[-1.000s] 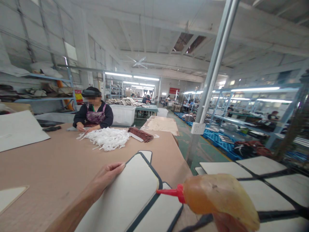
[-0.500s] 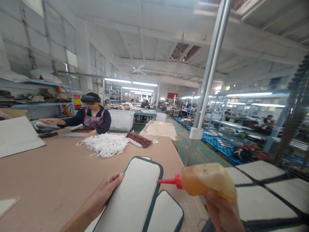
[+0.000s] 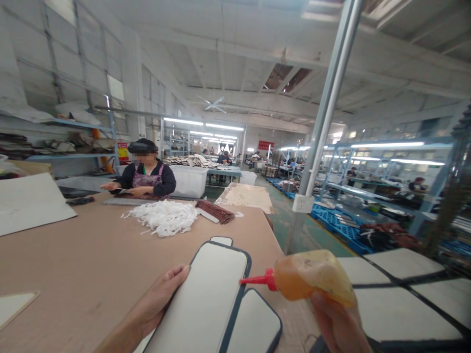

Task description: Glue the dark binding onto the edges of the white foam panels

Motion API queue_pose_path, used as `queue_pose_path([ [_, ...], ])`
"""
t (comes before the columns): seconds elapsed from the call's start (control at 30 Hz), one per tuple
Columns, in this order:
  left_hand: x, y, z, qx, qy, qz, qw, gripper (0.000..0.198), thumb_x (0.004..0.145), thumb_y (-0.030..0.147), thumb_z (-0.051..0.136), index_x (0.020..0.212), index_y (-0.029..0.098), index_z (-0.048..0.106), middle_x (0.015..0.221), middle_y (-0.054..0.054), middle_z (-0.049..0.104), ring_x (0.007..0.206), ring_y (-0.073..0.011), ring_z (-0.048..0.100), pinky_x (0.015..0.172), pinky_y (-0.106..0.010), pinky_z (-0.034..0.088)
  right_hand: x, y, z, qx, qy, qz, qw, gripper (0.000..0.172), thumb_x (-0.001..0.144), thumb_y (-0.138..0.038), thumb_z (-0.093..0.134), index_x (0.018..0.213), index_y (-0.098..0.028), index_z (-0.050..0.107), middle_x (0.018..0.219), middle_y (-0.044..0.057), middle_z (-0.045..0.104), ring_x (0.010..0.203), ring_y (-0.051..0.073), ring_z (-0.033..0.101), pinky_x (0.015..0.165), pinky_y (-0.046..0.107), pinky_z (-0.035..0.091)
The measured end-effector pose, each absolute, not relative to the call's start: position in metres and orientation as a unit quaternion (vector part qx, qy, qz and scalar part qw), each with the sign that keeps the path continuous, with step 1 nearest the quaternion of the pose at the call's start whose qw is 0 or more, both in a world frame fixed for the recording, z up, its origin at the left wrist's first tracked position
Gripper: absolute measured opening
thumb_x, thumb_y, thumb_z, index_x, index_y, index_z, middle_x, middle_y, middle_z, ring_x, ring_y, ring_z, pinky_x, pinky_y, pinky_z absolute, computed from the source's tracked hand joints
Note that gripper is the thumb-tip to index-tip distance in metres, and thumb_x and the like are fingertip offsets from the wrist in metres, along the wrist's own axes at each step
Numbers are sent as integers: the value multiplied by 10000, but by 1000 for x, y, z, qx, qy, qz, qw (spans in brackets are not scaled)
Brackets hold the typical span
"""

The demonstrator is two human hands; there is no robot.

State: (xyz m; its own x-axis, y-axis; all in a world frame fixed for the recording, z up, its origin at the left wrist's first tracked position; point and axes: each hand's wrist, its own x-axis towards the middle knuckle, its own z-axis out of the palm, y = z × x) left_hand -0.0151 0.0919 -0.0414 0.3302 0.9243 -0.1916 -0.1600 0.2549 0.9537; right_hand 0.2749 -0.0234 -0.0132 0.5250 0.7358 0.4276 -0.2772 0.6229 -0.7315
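Observation:
A white panel with rounded corners and a dark edge [image 3: 206, 289] is tilted up in front of me. My left hand [image 3: 162, 296] grips its left edge, thumb on top, the other fingers mostly hidden beneath. In my right hand [image 3: 336, 314] is a squeeze bottle of amber glue-like liquid [image 3: 312, 277], lying on its side. Its red nozzle [image 3: 255, 279] points left, and the tip meets the panel's right border. Another dark-edged white panel [image 3: 255, 321] lies below on the table, partly covered.
Across the brown table [image 3: 121, 264] sit a heap of white strips [image 3: 165, 215] and a brown pleated bundle [image 3: 217, 212]. A co-worker [image 3: 145, 171] works at the far side. More white panels [image 3: 401, 309] lie at right, near a metal post [image 3: 324, 108].
The nozzle tip has shifted slightly down along the panel's right border. The co-worker's outstretched hand has come back in toward the body. My view has turned slightly left.

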Motion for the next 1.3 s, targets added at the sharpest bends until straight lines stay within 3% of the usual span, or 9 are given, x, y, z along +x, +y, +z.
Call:
queue_pose_path([
  [0.17,-18,98,-49,450,413,405,680,445,606,547,760,722,189,522,581,48,610,526,-112,548,501,-205,417,269,-24,-15,-303,-370,323,817,471,559,-189,837,999,-258,684,851,6,718,734,164,654,686,213,537],
  [0.3,-16,98,-44,439,426,404,680,512,514,569,796,708,189,515,573,45,612,507,-105,532,486,-200,413,270,-23,-18,-297,-430,321,790,447,573,-171,828,991,-261,696,811,16,719,699,172,663,652,217,545],
  [0.47,-14,98,-40,440,427,404,679,553,450,586,811,687,193,502,530,63,579,493,-103,524,474,-200,419,259,-30,-15,-319,-361,335,810,464,552,-221,852,981,-265,681,809,-5,706,700,152,641,669,212,534],
  [0.63,-16,105,-47,438,429,404,679,537,481,552,813,777,188,551,610,44,637,532,-117,563,483,-210,439,264,-30,-23,-306,-455,331,768,420,602,-224,809,997,-254,670,798,38,704,668,199,649,610,268,546],
  [0.87,-17,114,-48,451,432,392,676,544,486,567,801,781,181,558,614,26,651,524,-122,569,482,-224,461,264,-36,-28,-321,-426,367,762,609,563,-215,826,1136,-264,627,845,59,720,715,233,666,664,327,562],
  [1.3,-11,126,-44,457,430,382,679,475,512,505,810,730,183,538,576,31,642,473,-113,552,434,-215,448,273,-39,-45,-300,-479,410,716,542,632,-171,763,1127,-335,617,912,61,710,732,256,674,624,368,574],
])
